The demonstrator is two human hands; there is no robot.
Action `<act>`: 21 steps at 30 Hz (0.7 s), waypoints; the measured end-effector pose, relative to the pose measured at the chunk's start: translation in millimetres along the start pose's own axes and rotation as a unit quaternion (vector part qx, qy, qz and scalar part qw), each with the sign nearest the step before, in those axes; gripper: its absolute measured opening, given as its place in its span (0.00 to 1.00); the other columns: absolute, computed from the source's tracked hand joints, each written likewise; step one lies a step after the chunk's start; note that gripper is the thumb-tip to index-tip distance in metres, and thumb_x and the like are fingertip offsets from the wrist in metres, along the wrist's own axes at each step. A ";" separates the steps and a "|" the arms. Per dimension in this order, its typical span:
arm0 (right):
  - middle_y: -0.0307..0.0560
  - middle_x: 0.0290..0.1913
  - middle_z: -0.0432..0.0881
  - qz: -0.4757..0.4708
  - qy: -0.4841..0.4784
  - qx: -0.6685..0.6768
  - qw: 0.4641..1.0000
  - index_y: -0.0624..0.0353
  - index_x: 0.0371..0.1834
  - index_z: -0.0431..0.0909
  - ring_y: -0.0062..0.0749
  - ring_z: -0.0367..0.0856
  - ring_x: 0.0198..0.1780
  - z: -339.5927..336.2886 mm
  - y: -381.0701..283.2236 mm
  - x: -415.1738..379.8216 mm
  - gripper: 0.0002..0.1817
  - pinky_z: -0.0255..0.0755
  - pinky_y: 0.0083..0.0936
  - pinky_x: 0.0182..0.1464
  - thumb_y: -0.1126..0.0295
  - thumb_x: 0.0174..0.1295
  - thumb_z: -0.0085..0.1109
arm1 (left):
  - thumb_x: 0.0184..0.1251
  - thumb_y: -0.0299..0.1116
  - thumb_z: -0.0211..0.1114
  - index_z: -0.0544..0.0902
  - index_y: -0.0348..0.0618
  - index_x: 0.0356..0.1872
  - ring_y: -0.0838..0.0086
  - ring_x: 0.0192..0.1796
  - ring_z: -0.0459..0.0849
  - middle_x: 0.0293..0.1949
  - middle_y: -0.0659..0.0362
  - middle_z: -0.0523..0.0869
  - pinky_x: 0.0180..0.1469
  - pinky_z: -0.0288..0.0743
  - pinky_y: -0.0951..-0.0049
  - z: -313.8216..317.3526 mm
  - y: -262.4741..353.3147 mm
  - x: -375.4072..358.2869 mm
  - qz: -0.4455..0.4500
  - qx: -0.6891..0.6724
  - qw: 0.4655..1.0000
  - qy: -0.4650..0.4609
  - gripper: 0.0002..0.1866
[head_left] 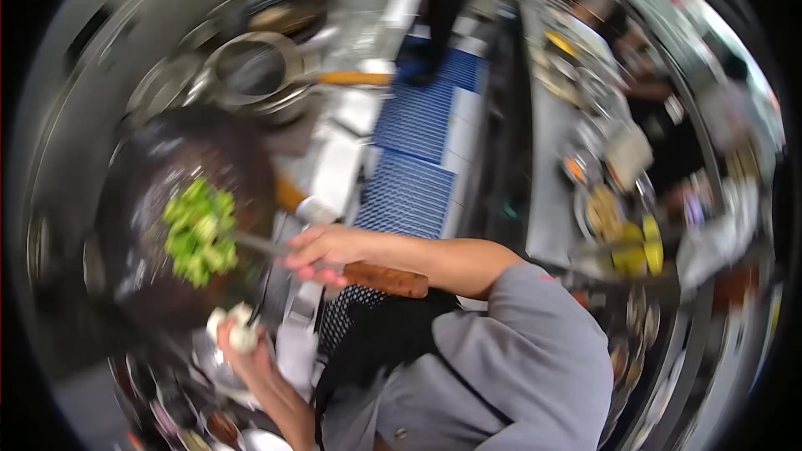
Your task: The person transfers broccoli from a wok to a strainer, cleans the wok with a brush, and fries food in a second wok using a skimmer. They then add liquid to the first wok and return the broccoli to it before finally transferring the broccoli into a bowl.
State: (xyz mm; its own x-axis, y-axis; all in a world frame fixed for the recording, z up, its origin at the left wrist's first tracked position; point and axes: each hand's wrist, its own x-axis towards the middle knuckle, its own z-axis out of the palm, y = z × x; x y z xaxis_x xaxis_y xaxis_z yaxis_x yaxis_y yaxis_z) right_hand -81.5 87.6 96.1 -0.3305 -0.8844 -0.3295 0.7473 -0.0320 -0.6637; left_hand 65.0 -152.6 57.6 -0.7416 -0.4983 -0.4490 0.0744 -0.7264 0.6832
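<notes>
A dark wok (138,192) holds a heap of chopped green vegetables (200,230), bunched near its middle. My right hand (322,250) is closed around a long metal cooking utensil with a wooden handle (386,279). Its shaft runs into the wok, and the working end is hidden at the greens. My left hand (248,355) grips a bunched white cloth (243,332) at the wok's near edge. What the cloth covers there is hidden.
Beyond the wok stand metal pots (255,67) and a wooden handle (355,78). Bowls and dishes (175,397) lie near my left arm. Across blue floor mats (409,192), a steel counter (547,175) carries food containers, with people (660,92) behind it. Another person's dark-clothed leg (443,17) shows on the mats.
</notes>
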 end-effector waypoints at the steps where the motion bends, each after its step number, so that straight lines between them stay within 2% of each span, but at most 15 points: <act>1: 0.38 0.24 0.74 -0.018 0.023 0.014 0.999 0.61 0.55 0.71 0.19 0.69 0.13 2.3 -7.3 -19.3 0.14 0.64 0.21 0.10 0.69 0.71 0.55 | 0.63 0.32 0.59 0.75 0.43 0.48 0.69 0.28 0.84 0.36 0.51 0.85 0.18 0.76 0.73 5.3 3.0 8.6 -0.018 0.040 0.998 -0.035 0.13; 3: 0.38 0.24 0.74 -0.079 0.040 0.041 0.995 0.61 0.55 0.71 0.19 0.70 0.13 -1.7 -18.5 -55.2 0.13 0.64 0.21 0.10 0.69 0.71 0.55 | 0.64 0.31 0.60 0.74 0.39 0.47 0.69 0.27 0.83 0.35 0.50 0.85 0.18 0.76 0.73 29.2 4.8 29.3 -0.023 0.079 0.993 -0.086 0.13; 5: 0.39 0.24 0.74 -0.122 0.043 0.033 0.991 0.62 0.55 0.71 0.19 0.71 0.12 34.0 12.0 -78.8 0.13 0.65 0.20 0.10 0.70 0.71 0.54 | 0.61 0.31 0.60 0.73 0.38 0.47 0.69 0.26 0.82 0.33 0.51 0.84 0.18 0.73 0.73 16.4 11.7 9.2 -0.012 0.086 0.987 -0.139 0.15; 6: 0.39 0.24 0.74 -0.149 0.056 0.047 0.986 0.62 0.55 0.72 0.19 0.70 0.12 35.1 1.4 -102.9 0.13 0.65 0.19 0.10 0.70 0.71 0.54 | 0.61 0.31 0.60 0.72 0.37 0.47 0.69 0.23 0.81 0.32 0.51 0.84 0.17 0.73 0.74 45.1 10.7 3.2 -0.007 0.096 0.986 -0.137 0.15; 8: 0.40 0.24 0.74 -0.192 0.074 0.071 0.976 0.63 0.55 0.72 0.18 0.70 0.12 41.4 -8.5 -148.9 0.13 0.66 0.19 0.09 0.71 0.71 0.53 | 0.64 0.27 0.60 0.70 0.38 0.48 0.67 0.27 0.84 0.34 0.49 0.84 0.18 0.78 0.73 83.7 9.8 -10.3 -0.062 0.093 0.969 -0.221 0.14; 9: 0.41 0.22 0.77 -0.227 0.095 0.087 0.965 0.63 0.36 0.74 0.21 0.72 0.12 31.1 -21.4 -160.4 0.06 0.66 0.23 0.09 0.71 0.68 0.55 | 0.63 0.27 0.60 0.70 0.38 0.48 0.66 0.27 0.84 0.34 0.48 0.83 0.17 0.79 0.73 114.0 -2.0 -1.2 -0.055 0.102 0.965 -0.234 0.14; 10: 0.41 0.22 0.77 -0.245 0.114 0.099 0.958 0.62 0.36 0.74 0.21 0.72 0.12 22.1 -31.0 -171.8 0.06 0.66 0.22 0.09 0.72 0.68 0.55 | 0.63 0.27 0.60 0.70 0.39 0.48 0.66 0.25 0.83 0.34 0.47 0.83 0.16 0.79 0.73 139.1 -11.1 12.2 -0.073 0.117 0.958 -0.253 0.14; 11: 0.41 0.23 0.77 -0.250 0.121 0.086 0.957 0.62 0.36 0.74 0.20 0.72 0.12 50.2 -9.3 -186.9 0.05 0.66 0.22 0.09 0.72 0.68 0.55 | 0.63 0.28 0.59 0.70 0.39 0.47 0.66 0.24 0.83 0.34 0.47 0.83 0.16 0.79 0.73 117.4 -8.5 -13.3 -0.084 0.097 0.951 -0.281 0.13; 12: 0.41 0.23 0.77 -0.268 0.135 0.088 0.950 0.62 0.36 0.74 0.20 0.73 0.12 54.5 -6.8 -204.5 0.05 0.66 0.22 0.09 0.72 0.68 0.55 | 0.63 0.28 0.59 0.70 0.40 0.47 0.66 0.22 0.82 0.33 0.47 0.83 0.16 0.79 0.73 130.2 -15.7 -20.1 -0.106 0.093 0.938 -0.316 0.13; 16: 0.40 0.23 0.76 -0.349 0.215 0.112 0.905 0.62 0.38 0.72 0.19 0.74 0.13 5.8 -36.9 -283.5 0.05 0.67 0.20 0.09 0.72 0.68 0.55 | 0.62 0.30 0.59 0.70 0.43 0.42 0.65 0.21 0.81 0.33 0.46 0.83 0.16 0.78 0.71 248.7 -95.8 -18.3 -0.191 0.152 0.906 -0.345 0.10; 17: 0.39 0.23 0.76 -0.372 0.220 0.123 0.893 0.61 0.38 0.72 0.18 0.74 0.13 -5.1 -42.3 -303.7 0.04 0.68 0.20 0.09 0.72 0.68 0.54 | 0.60 0.29 0.59 0.71 0.45 0.43 0.64 0.25 0.83 0.33 0.46 0.83 0.16 0.78 0.70 271.2 -120.8 -17.0 -0.212 0.152 0.896 -0.359 0.11; 18: 0.41 0.24 0.74 -0.378 0.244 0.118 0.885 0.67 0.58 0.69 0.18 0.73 0.13 -13.0 -43.9 -323.5 0.14 0.68 0.16 0.09 0.75 0.71 0.49 | 0.59 0.29 0.60 0.72 0.46 0.44 0.62 0.29 0.84 0.33 0.47 0.84 0.17 0.78 0.69 284.2 -143.0 -21.2 -0.232 0.147 0.890 -0.363 0.12; 19: 0.41 0.25 0.74 -0.395 0.254 0.120 0.875 0.67 0.59 0.69 0.18 0.73 0.14 -23.3 -45.9 -343.3 0.15 0.68 0.16 0.09 0.74 0.72 0.49 | 0.59 0.29 0.60 0.72 0.45 0.43 0.62 0.29 0.85 0.32 0.47 0.84 0.17 0.78 0.68 303.0 -167.6 -23.3 -0.254 0.137 0.866 -0.408 0.12; 21: 0.41 0.25 0.74 -0.433 0.273 0.149 0.846 0.67 0.62 0.68 0.17 0.73 0.14 -48.7 -54.9 -390.0 0.18 0.68 0.15 0.09 0.74 0.72 0.50 | 0.59 0.29 0.60 0.72 0.44 0.42 0.62 0.27 0.84 0.30 0.47 0.84 0.17 0.78 0.68 350.2 -222.5 -28.6 -0.309 0.164 0.849 -0.396 0.10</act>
State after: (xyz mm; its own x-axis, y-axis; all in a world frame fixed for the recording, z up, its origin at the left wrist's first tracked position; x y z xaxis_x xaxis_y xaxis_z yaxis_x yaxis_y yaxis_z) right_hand -21.7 456.9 228.3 -0.9848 -0.1251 -0.1208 0.1736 -0.7465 -0.6423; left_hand -163.8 189.0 120.1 -0.7969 0.4988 -0.3407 -0.5851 -0.4971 0.6407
